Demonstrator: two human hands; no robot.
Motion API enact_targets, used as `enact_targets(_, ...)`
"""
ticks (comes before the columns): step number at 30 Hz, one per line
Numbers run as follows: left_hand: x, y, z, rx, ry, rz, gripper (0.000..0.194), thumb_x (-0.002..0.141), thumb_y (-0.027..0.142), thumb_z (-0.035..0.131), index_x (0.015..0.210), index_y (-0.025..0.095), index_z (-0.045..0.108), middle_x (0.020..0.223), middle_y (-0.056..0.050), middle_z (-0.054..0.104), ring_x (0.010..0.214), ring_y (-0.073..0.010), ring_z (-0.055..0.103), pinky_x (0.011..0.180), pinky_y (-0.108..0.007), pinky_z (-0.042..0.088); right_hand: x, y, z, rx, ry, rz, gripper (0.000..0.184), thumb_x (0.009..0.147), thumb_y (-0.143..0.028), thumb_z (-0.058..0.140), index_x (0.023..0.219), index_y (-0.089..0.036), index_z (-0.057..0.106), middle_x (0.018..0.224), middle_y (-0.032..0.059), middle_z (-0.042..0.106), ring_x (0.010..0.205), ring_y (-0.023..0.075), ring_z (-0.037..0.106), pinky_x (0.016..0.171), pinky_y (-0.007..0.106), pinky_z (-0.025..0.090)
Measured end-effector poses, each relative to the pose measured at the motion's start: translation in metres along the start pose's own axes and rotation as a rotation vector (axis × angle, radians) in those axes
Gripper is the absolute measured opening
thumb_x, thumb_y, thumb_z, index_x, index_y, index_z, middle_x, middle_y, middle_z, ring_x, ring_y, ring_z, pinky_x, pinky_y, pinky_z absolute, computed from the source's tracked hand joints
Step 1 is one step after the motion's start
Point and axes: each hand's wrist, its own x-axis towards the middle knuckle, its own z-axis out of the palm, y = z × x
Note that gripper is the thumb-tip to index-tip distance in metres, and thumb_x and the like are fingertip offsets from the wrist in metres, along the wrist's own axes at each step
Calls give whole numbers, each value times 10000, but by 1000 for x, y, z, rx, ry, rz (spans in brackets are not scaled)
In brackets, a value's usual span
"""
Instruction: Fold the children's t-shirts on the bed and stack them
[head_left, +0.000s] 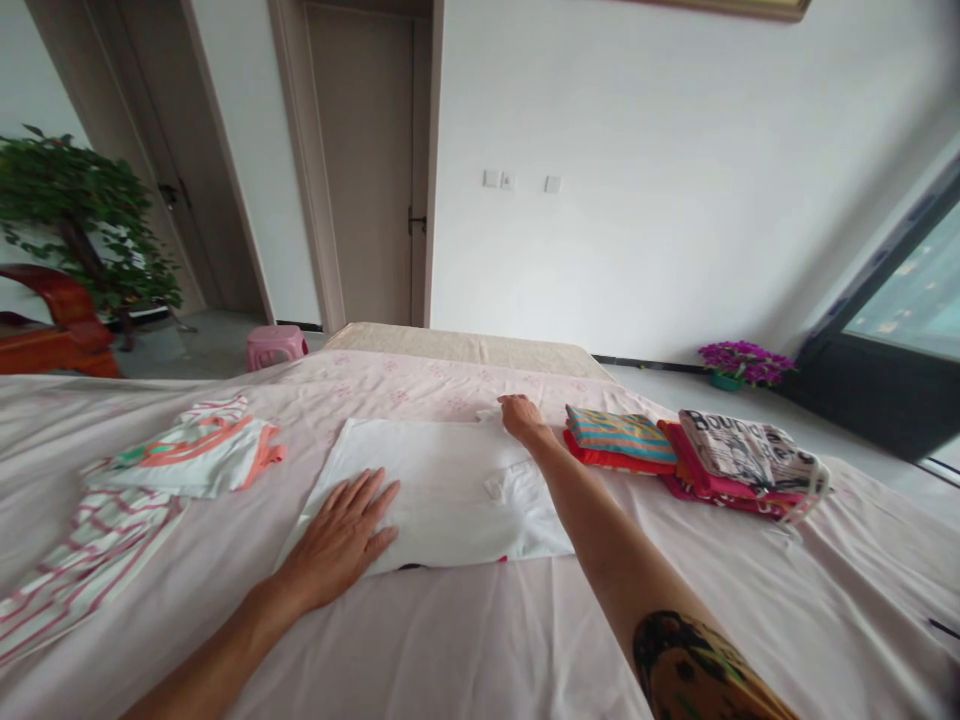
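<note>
A white T-shirt (442,470) lies spread on the pink bedsheet in front of me, with a small dark and a red patch showing at its near edge. My left hand (349,525) rests flat on its left part, fingers stretched out. At the far right corner, my right hand (519,415) is closed on the shirt's edge, near a bunched bit of sleeve. The other sleeve sits crumpled on the right part of the shirt, beside my right forearm.
Folded clothes (622,435) and another folded pile (750,460) lie to the right. A striped garment (97,540) and a light top with orange trim (202,455) lie loosely at left. Beyond the bed stand a pink stool (276,346) and a pot of purple flowers (742,362).
</note>
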Motion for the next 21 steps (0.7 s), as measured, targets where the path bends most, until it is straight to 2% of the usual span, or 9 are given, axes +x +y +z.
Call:
enact_targets(4, 0, -1, -1, -11, -14, -10, 601, 969, 547, 366, 1520, 307, 355, 1602, -73, 314, 1476, -265, 286, 1196, -482, 239, 4, -1, 8, -45, -36, -10, 455, 926, -192, 421, 1349, -215, 586, 1304, 142, 614, 1216, 263, 520, 991, 387, 374)
enact_targets(6, 0, 0, -2, -23, -15, -13, 598, 967, 546, 373, 1518, 314, 357, 1602, -68, 315, 1475, -267, 288, 1195, -484, 243, 4, -1, 6, -64, -34, -20, 401, 913, -223, 468, 1275, -209, 639, 1275, 148, 620, 1219, 276, 501, 1006, 412, 348)
enact_targets(9, 1, 1, -5, -37, -12, -16, 589, 966, 542, 381, 1509, 314, 376, 1596, -67, 331, 1474, -267, 289, 1195, -484, 245, -2, 0, -7, -81, -4, -59, 298, 897, -227, 507, 1109, -184, 713, 1170, 142, 660, 1191, 283, 500, 1011, 412, 330)
enact_targets(11, 1, 3, -6, -41, -11, -20, 584, 966, 536, 382, 1500, 301, 395, 1589, -75, 345, 1472, -271, 295, 1192, -491, 250, -13, 1, -21, -81, 35, -97, 274, 903, -229, 505, 1073, -174, 712, 1182, 136, 653, 1187, 277, 496, 1009, 392, 333)
enact_targets(14, 2, 4, -6, -63, 2, -17, 567, 961, 524, 398, 1475, 287, 438, 1572, -83, 379, 1454, -282, 330, 1183, -506, 270, -44, 7, -42, -58, 105, -188, 282, 928, -217, 469, 1123, -185, 669, 1209, 104, 645, 1184, 228, 500, 1066, 363, 294)
enact_targets(16, 2, 4, -5, -112, 25, -11, 545, 963, 500, 406, 1456, 274, 459, 1543, -80, 429, 1430, -270, 374, 1178, -490, 295, -75, 14, -51, -1, 183, -327, 277, 938, -202, 446, 1129, -190, 647, 1150, 83, 666, 1124, 200, 537, 1122, 377, 240)
enact_targets(18, 3, 0, -5, -195, 75, -44, 506, 973, 445, 397, 1436, 253, 467, 1491, -74, 497, 1381, -234, 446, 1157, -432, 354, -110, 23, -53, 60, 243, -489, 252, 939, -200, 445, 1084, -197, 651, 1062, 70, 681, 1040, 195, 572, 1144, 414, 222)
enact_targets(21, 10, -13, -9, -247, 217, -185, 451, 958, 320, 397, 1394, 228, 472, 1399, -86, 573, 1294, -207, 533, 1106, -373, 423, -155, 33, -46, 76, 194, -610, 242, 884, -138, 477, 1005, -214, 672, 937, 53, 676, 970, 200, 582, 1095, 417, 305)
